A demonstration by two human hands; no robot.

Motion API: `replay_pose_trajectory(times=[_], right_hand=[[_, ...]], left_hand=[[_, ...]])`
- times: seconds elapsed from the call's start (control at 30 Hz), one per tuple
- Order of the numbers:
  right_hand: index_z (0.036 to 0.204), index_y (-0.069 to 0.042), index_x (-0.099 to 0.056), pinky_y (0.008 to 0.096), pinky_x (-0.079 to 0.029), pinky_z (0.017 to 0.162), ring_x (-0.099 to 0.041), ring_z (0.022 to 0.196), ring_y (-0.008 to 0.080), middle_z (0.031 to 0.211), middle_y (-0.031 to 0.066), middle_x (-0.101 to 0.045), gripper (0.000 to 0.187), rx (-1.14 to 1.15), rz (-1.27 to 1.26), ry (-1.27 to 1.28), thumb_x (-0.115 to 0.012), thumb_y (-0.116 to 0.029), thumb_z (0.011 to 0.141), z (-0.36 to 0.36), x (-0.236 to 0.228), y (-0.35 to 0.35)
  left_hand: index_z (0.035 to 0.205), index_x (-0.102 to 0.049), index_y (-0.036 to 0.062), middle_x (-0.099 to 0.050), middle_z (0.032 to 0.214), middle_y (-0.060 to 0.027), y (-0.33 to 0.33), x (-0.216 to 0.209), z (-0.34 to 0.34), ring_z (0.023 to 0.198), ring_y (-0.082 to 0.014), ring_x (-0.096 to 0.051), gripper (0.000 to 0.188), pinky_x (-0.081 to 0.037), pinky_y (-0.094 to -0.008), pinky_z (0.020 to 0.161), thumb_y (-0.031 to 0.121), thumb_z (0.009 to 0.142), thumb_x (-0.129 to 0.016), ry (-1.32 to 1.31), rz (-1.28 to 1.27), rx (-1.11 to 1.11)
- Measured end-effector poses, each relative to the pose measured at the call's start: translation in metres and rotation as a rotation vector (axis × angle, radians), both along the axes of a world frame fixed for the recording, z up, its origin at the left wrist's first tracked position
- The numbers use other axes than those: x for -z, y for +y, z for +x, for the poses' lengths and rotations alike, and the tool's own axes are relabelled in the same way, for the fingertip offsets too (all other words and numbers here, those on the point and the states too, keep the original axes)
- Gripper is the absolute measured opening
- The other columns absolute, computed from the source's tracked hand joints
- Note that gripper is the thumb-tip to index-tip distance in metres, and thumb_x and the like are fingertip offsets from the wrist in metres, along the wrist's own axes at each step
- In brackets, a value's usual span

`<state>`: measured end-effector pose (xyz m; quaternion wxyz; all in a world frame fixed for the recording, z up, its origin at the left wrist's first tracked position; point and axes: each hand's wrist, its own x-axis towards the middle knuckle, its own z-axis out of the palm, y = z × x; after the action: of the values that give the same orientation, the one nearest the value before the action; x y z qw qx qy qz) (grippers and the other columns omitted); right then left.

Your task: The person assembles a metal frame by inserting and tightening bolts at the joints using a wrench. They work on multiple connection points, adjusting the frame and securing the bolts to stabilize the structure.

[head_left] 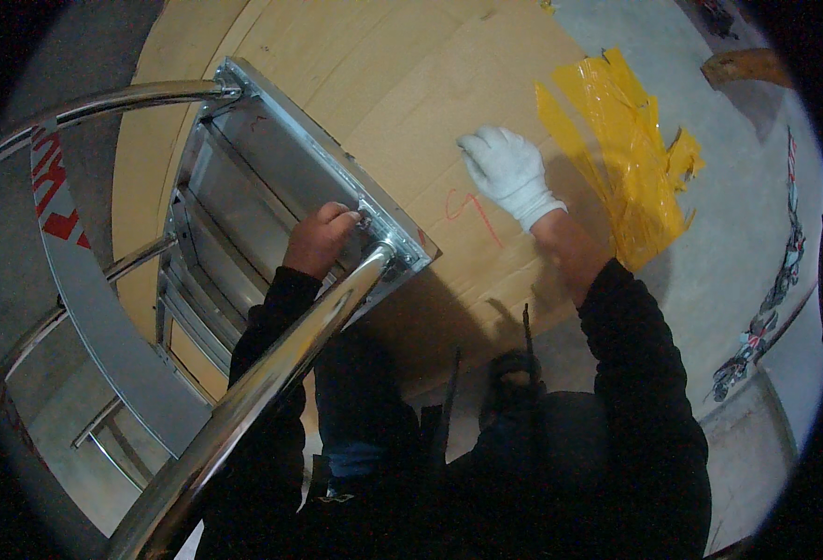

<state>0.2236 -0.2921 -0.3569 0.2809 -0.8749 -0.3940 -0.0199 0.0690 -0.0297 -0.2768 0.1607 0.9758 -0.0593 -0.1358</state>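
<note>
Head view
Left hand [323, 238]: bare, fingers curled shut around the corner of the metal louvred frame [271, 177], forearm in a black sleeve rising from the lower edge.
Right hand [507, 171]: white-gloved, fingers spread open, palm flat on the cardboard sheet [402, 84], arm stretched forward.
Frame: lies on the cardboard, left of the gloved hand.
Yellow tape strips [621, 140]: crumpled, just right of the gloved hand.
Chrome rail [271, 364]: crosses below the left hand.

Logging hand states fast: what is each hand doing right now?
Left hand: bare, closed on the corner of the metal frame.
Right hand: white-gloved, open, resting flat on the cardboard sheet, holding nothing.
</note>
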Motion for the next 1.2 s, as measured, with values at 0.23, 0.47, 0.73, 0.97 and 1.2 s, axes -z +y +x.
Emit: replay_pose_trajectory(times=[0.23, 0.47, 0.73, 0.97, 1.2], right_hand=[[0.087, -0.015, -0.055, 0.0375, -0.049, 0.058, -0.058, 0.072, 0.0257, 0.078, 0.0068, -0.053, 0.011, -0.007, -0.021, -0.009, -0.057, -0.022, 0.078, 0.0, 0.001, -0.002], [0.086, -0.016, -0.055, 0.0383, -0.049, 0.058, -0.057, 0.072, 0.0255, 0.078, 0.0065, -0.053, 0.011, -0.003, -0.006, -0.017, -0.058, -0.022, 0.078, 0.0, 0.004, -0.001], [0.084, -0.015, -0.054, 0.0385, -0.049, 0.057, -0.058, 0.072, 0.0256, 0.077, 0.0067, -0.053, 0.01, -0.003, -0.017, -0.014, -0.058, -0.022, 0.077, 0.0, 0.004, 0.0], [0.085, -0.015, -0.054, 0.0385, -0.049, 0.059, -0.058, 0.072, 0.0257, 0.078, 0.0065, -0.053, 0.011, 0.003, -0.017, -0.005, -0.058, -0.022, 0.077, 0.0, 0.002, -0.001], [0.086, -0.016, -0.056, 0.0382, -0.049, 0.059, -0.058, 0.073, 0.0255, 0.078, 0.0064, -0.054, 0.011, -0.001, -0.011, -0.004, -0.058, -0.023, 0.078, 0.0, 0.002, 0.0]], left_hand=[[0.089, -0.061, 0.0072, -0.061, 0.091, -0.0081, -0.003, 0.003, 0.001, 0.083, -0.027, -0.062, 0.012, -0.051, -0.0344, 0.066, 0.007, 0.077, -0.058, -0.144, -0.111, -0.011], [0.088, -0.061, 0.0059, -0.061, 0.09, -0.0093, -0.003, -0.006, 0.008, 0.085, -0.0274, -0.061, 0.013, -0.051, -0.0348, 0.068, 0.004, 0.074, -0.06, -0.13, -0.073, 0.074], [0.084, -0.061, 0.0038, -0.061, 0.093, -0.0122, -0.003, -0.009, 0.016, 0.088, -0.0296, -0.06, 0.013, -0.051, -0.036, 0.074, 0.003, 0.071, -0.061, -0.177, -0.112, 0.169], [0.084, -0.062, 0.0034, -0.061, 0.094, -0.0127, 0.0, -0.01, 0.024, 0.095, -0.0304, -0.06, 0.014, -0.05, -0.0379, 0.08, 0.004, 0.07, -0.061, -0.255, -0.092, 0.318], [0.081, -0.062, 0.0021, -0.062, 0.092, -0.0131, -0.005, -0.018, 0.029, 0.095, -0.0305, -0.06, 0.015, -0.05, -0.0381, 0.081, 0.005, 0.067, -0.061, -0.291, -0.089, 0.346]])
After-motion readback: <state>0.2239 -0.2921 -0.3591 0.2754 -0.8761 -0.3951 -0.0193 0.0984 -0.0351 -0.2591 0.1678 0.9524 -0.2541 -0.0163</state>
